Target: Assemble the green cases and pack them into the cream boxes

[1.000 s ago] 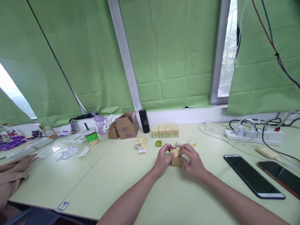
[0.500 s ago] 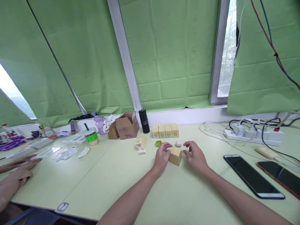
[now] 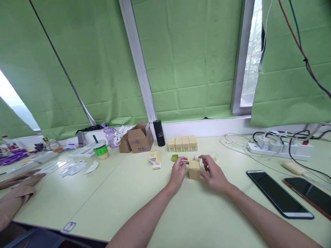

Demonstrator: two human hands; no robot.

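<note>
A small tan cardboard box [image 3: 194, 169] stands upright on the pale green table [image 3: 129, 196]. My left hand [image 3: 178, 173] presses its curled fingers against the box's left side. Pressing the box's right side is my right hand [image 3: 213, 172], thumb low on the side and fingers curved near the top edge. Just behind the box lie a green cap [image 3: 175, 157], a small white piece [image 3: 197, 157] and a clear lid [image 3: 213, 156].
A row of several small tan boxes [image 3: 182, 144] stands behind, with an open box [image 3: 155, 159], a black cylinder [image 3: 159, 133] and brown cartons [image 3: 139, 139]. Two phones [image 3: 280, 194] and a power strip [image 3: 281, 148] lie right. Another person's hand [image 3: 20, 178] rests far left.
A second ago both hands were closed over the box top. They drew apart and the box sat turned; now they have closed in on its sides and it stands square.
</note>
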